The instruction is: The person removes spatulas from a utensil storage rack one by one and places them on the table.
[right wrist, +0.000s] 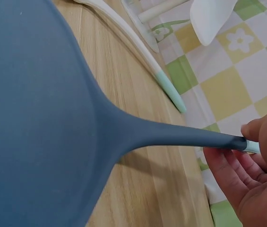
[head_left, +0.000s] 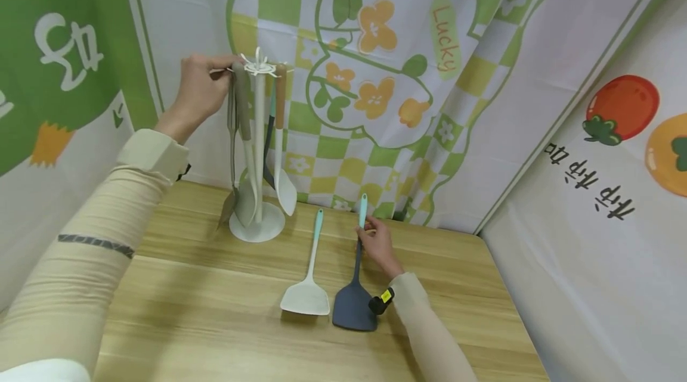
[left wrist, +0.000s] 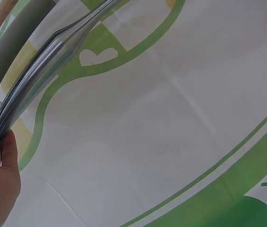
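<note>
One steel utensil (left wrist: 43,68) at the stand (head_left: 275,227) is pinched by the left grip (head_left: 201,89), the right grip (head_left: 378,244) holds the blue spatula (head_left: 354,309), its handle at the back edge of the tabletop (head_left: 456,286); picking-up seems the step, next needing steady lift.

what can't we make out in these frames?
Left wrist: metal spatula's blade, cut off by top edge.
Head: whether that spatula sits on a hook; left hand covers it.
Head: dark utensil's lower end, behind the wooden-handled white spoon.
Right wrist: dark blue spatula's blade tip, past left edge; most of its handle, behind right hand.
</note>
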The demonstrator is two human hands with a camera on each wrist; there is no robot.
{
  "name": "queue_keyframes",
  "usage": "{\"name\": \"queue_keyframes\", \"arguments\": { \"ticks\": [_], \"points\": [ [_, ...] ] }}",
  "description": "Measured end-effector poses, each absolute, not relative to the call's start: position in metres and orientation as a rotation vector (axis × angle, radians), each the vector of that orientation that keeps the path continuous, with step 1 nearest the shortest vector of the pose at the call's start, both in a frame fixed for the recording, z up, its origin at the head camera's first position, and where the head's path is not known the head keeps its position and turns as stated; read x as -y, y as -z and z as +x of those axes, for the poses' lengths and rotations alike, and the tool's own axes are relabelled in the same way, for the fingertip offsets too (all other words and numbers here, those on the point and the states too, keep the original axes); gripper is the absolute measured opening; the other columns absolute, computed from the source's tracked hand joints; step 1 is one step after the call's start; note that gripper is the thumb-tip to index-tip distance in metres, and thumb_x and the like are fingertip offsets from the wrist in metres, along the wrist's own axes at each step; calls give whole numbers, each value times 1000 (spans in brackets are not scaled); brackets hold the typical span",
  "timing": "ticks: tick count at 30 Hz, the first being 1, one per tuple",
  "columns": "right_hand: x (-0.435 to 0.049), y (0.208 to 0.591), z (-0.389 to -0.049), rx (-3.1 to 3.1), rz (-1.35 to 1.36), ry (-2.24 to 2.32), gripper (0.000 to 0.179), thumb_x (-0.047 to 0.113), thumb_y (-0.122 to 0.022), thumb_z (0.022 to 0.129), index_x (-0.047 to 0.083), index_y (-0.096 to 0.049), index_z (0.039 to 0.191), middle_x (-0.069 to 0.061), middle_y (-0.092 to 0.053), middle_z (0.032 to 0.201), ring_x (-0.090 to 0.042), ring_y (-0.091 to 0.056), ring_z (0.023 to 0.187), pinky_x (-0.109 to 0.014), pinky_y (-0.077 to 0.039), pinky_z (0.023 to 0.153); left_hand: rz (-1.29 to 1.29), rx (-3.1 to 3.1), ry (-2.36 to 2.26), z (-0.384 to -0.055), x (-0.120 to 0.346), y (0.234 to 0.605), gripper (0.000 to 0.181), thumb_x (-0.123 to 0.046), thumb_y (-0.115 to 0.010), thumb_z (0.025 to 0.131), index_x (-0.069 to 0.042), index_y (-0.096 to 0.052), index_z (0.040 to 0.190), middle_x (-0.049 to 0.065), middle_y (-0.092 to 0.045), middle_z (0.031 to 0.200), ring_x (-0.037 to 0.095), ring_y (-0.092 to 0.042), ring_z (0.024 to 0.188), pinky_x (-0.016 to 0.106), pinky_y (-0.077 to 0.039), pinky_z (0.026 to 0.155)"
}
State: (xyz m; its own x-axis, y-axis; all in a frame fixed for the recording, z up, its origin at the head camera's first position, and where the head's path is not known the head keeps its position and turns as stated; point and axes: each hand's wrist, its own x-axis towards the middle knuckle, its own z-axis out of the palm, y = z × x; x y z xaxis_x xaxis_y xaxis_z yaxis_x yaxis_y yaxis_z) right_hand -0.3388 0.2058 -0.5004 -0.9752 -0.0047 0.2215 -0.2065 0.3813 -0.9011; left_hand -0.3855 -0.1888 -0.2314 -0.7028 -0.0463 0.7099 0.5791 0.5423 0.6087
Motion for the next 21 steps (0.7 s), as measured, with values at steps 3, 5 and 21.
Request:
{"name": "queue_keyframes", "arguments": {
  "ticks": [3, 5, 21],
  "points": [
    [-207, 501, -340, 2474, 171, -1629, 43, 1, -62, 98, -10, -54, 139, -24, -63, 100, -4, -53, 54, -18, -43, 42, -430, 2085, 1160, -386, 189, 231, 38, 7, -47, 96, -6, -76, 117, 18, -70, 121, 33, -66, 117, 27, -58, 96],
    [-208, 502, -342, 2483, 158, -1639, 43, 0, -61, 98, -9, -55, 139, -22, -63, 100, -5, -54, 56, -18, -44, 43, -430, 2086, 1165, -386, 190, 231, 38, 7, -47, 96, -7, -76, 118, 18, -69, 122, 33, -66, 117, 27, -58, 96],
    [-213, 513, -350, 2525, 174, -1669, 42, -1, -63, 98, -11, -54, 138, -17, -60, 97, -10, -59, 61, -30, -55, 51, -420, 2068, 1153, -385, 187, 232, 40, 8, -47, 95, -7, -76, 118, 16, -71, 122, 32, -67, 117, 24, -58, 94]
  ]
}}
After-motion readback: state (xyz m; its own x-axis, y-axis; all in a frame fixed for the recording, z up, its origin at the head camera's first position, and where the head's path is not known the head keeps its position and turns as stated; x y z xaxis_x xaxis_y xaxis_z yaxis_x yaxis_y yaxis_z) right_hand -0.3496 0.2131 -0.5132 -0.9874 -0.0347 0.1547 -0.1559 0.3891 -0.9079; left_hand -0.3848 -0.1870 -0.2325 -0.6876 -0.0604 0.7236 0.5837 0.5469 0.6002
